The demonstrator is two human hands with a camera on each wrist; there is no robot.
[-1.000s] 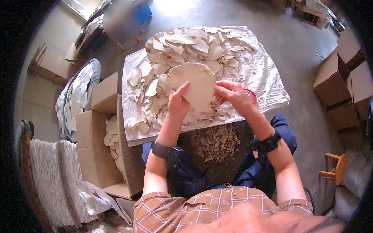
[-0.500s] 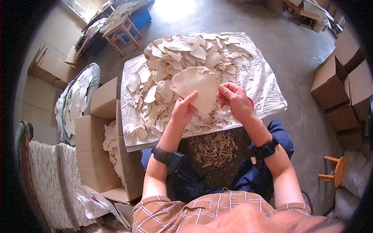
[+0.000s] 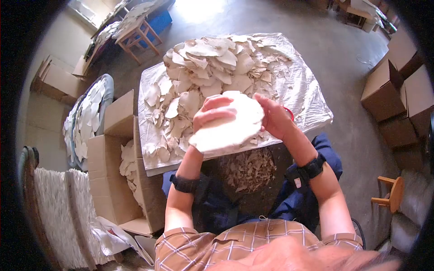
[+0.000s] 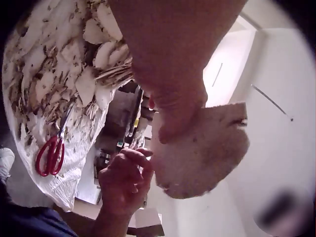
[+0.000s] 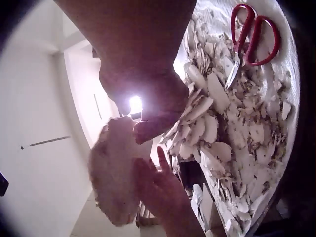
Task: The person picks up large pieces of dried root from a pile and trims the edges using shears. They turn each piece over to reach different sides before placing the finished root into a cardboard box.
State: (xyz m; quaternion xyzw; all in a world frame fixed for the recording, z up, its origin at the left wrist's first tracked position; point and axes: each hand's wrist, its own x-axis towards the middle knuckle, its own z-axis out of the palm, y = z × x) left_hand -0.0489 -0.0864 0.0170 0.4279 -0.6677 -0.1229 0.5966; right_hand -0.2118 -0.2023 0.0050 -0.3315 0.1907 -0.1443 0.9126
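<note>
A broad pale flat slice [image 3: 226,128] is held up over the near edge of the cloth-covered table [image 3: 312,99]. The left hand [image 3: 211,113] grips its left side, fingers lying across the upper face. At the slice's right edge the right hand [image 3: 275,118] pinches it; the right wrist view shows that hand's thumb or finger on the slice [image 5: 116,173]. Red-handled scissors [image 5: 254,37] lie on the cloth among scraps; in the head view the right hand mostly hides them. Behind the hands rises a heap of similar slices [image 3: 203,58].
An open cardboard box [image 3: 113,176] with slices stands left of the table. A round container of scraps [image 3: 251,171] sits between the knees. Cartons [image 3: 384,90] and a small wooden stool [image 3: 395,194] are at the right. Stacked sheets [image 3: 54,203] stand at far left.
The slice has tilted and turned, coming lower and nearer the body, its face now bright. The left hand's fingers have moved from behind it to across its face; the right hand has stayed at its right edge.
</note>
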